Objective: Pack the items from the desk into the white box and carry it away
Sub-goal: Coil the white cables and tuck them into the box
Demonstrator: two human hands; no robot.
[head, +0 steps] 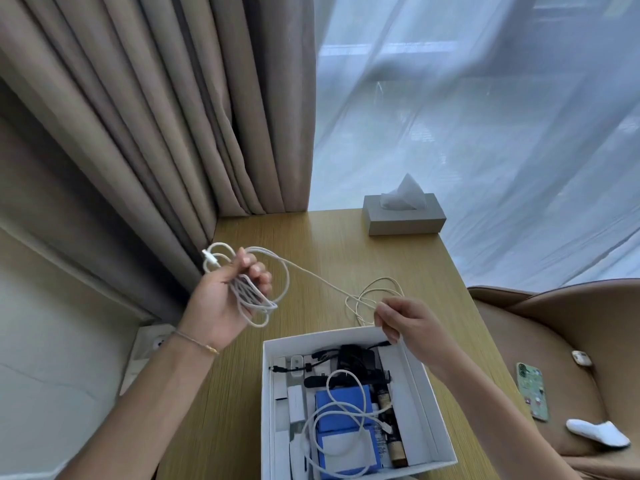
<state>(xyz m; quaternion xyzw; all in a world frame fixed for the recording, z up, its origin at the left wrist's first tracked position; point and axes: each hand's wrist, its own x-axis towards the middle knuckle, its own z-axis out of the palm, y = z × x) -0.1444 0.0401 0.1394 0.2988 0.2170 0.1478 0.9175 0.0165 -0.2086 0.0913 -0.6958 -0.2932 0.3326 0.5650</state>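
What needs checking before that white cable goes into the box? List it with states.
1. Coil held by left hand: ok, loops of white cable gripped.
2. Loose end pinched by right hand: ok.
3. Cable fully wound: not ok, a strand spans between hands.
4. White box open: ok.
5. Room inside: cannot tell, another white cable and blue boxes fill it.
6. Desk otherwise packed: not ok, tissue box remains.

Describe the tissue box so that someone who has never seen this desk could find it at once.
Start at the wooden desk by the window and look to its far edge, where the sheer white curtain hangs. The tissue box stands there, beyond the open white box. It is the only grey block on the desk, closed, with one white tissue peaking from its top.
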